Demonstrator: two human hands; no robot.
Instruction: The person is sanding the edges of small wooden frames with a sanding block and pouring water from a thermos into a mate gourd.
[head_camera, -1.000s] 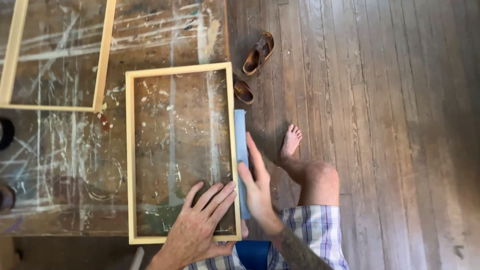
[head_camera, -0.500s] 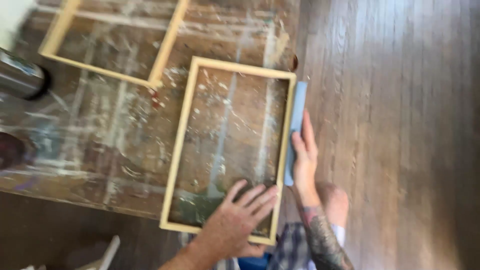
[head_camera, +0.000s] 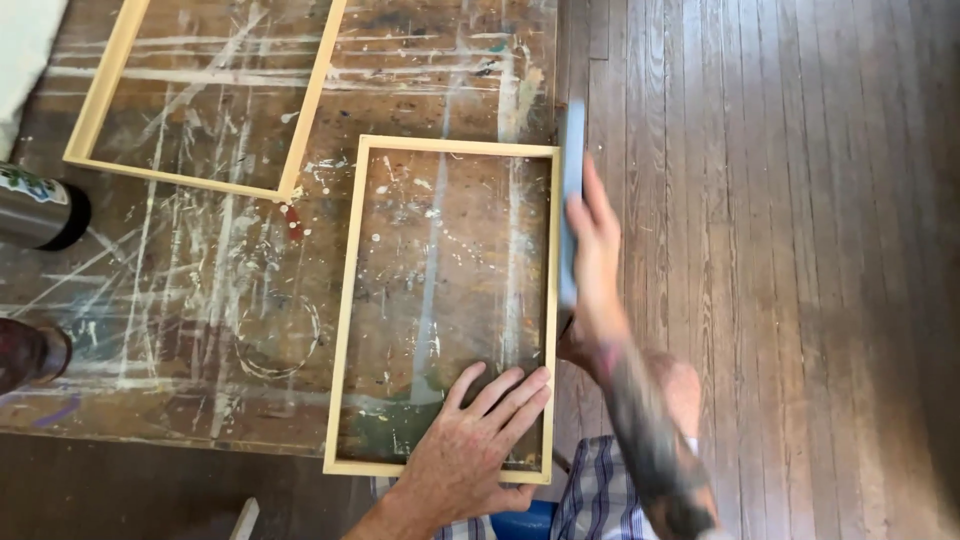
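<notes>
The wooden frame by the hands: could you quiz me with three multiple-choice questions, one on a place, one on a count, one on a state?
1. Where does the left hand rest?
A. flat inside the near frame
B. on the floor
C. on the metal flask

2. How many wooden frames lie on the table?
A. one
B. two
C. four

3. How is the blue block held?
A. lying loose
B. pressed by the right hand against the frame's outer side
C. balanced on a knee

Answers: 1 A, palm down within its near end; 2 B, the near one and a larger frame; 3 B, fingers along it.
</notes>
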